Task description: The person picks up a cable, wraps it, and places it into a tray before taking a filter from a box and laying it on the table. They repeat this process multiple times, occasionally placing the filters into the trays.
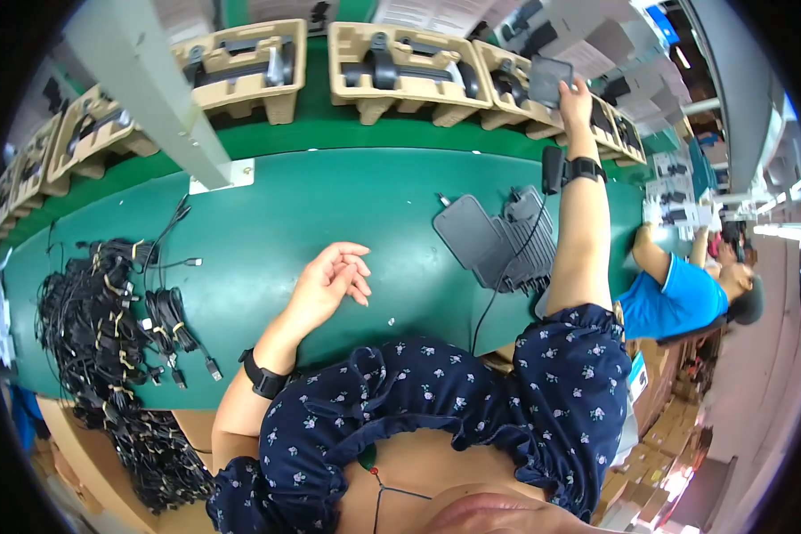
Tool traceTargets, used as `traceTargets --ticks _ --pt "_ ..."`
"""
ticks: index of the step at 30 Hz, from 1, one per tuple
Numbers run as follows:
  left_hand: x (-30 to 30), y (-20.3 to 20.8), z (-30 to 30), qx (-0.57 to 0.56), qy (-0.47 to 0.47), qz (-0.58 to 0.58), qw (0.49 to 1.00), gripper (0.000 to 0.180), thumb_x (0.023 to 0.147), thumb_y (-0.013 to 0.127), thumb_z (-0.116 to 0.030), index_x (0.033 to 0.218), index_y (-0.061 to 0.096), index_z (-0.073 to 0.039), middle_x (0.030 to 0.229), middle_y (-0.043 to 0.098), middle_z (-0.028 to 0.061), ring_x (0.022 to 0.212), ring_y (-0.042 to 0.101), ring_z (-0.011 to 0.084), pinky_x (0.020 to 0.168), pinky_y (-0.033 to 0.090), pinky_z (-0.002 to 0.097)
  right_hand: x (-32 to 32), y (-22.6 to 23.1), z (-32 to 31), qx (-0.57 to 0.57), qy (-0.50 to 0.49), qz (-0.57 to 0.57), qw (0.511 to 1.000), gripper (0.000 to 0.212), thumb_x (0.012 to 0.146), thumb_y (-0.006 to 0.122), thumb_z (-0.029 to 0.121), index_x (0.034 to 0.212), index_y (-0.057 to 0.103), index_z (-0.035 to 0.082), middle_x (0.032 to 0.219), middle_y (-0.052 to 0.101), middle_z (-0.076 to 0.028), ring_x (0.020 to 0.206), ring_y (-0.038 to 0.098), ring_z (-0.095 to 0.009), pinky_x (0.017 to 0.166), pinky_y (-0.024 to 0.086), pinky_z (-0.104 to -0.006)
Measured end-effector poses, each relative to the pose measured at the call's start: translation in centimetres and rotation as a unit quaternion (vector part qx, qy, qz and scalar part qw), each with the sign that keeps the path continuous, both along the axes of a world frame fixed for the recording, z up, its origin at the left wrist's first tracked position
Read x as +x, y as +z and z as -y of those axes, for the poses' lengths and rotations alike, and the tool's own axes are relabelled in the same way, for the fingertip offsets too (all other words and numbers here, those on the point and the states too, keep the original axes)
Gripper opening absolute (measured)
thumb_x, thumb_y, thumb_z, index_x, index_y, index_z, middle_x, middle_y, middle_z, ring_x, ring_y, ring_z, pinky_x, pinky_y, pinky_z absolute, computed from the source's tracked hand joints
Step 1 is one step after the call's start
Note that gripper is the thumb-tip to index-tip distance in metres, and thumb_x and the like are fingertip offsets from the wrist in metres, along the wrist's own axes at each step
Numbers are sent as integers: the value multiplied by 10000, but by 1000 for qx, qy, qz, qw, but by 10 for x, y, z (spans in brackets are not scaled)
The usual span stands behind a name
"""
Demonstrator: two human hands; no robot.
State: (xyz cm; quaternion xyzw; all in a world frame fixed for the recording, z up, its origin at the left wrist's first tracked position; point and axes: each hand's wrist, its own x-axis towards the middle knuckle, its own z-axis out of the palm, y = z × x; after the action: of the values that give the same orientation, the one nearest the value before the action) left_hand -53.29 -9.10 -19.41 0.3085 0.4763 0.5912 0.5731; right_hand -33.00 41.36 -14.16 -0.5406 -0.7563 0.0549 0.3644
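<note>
My right hand (576, 102) is stretched out to the far right. It pinches a dark, flat, rounded-square plate (550, 82) by its edge, above a moulded cardboard tray (513, 109) with black parts in it. Over the middle of the green table (365, 205), my left hand (334, 278) is open and empty, its fingers loosely bent. Beneath my right forearm lies a stack of similar dark plates (529, 240), spread in overlapping rows. One larger-looking plate (465, 230) rests at the left of that stack.
Black bundled cables (98, 311) heap at the left, with several loose plugs. More moulded trays (409, 76) line a green strip along the back. A pale metal post (165, 98) stands at back left. A co-worker in a blue shirt (676, 298) sits at the right.
</note>
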Motion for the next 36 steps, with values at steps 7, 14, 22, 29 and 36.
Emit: traceTargets --ticks 7,14,22,29,36 --pt "2 -9 -5 38 -24 2 999 227 859 379 51 1074 448 22 794 524 86 617 591 154 552 522 266 37 -16 -10 116 -34 545 830 441 845 453 441 1095 570 96 1067 570 -176 902 576 -311 778 434 -473" --pt "5 -18 -6 64 1 -21 998 319 752 323 127 1030 449 36 748 515 103 573 610 191 507 537 287 -81 22 136 237 33 130 962 241 816 574 218 980 575 42 849 548 -128 784 550 -249 700 457 -338" --pt "1 -28 -9 65 -5 -76 995 323 708 357 137 1007 450 58 749 516 133 560 625 211 488 526 305 -232 62 423 123 731 139 656 314 726 610 35 1035 561 68 1026 575 -103 995 526 -279 859 399 -384" --pt "9 -88 -20 222 -17 165 961 171 889 487 -135 1005 514 -13 731 582 129 602 603 213 544 535 327 -306 5 529 120 851 144 491 427 729 606 74 1141 495 103 1137 526 -76 1147 432 -249 1021 282 -410" --pt "10 -50 -15 149 40 70 986 127 856 496 -127 914 537 -21 677 570 98 557 589 184 503 510 297 -284 8 499 36 803 364 470 382 683 677 285 971 535 78 881 521 -62 911 489 -240 811 363 -356"
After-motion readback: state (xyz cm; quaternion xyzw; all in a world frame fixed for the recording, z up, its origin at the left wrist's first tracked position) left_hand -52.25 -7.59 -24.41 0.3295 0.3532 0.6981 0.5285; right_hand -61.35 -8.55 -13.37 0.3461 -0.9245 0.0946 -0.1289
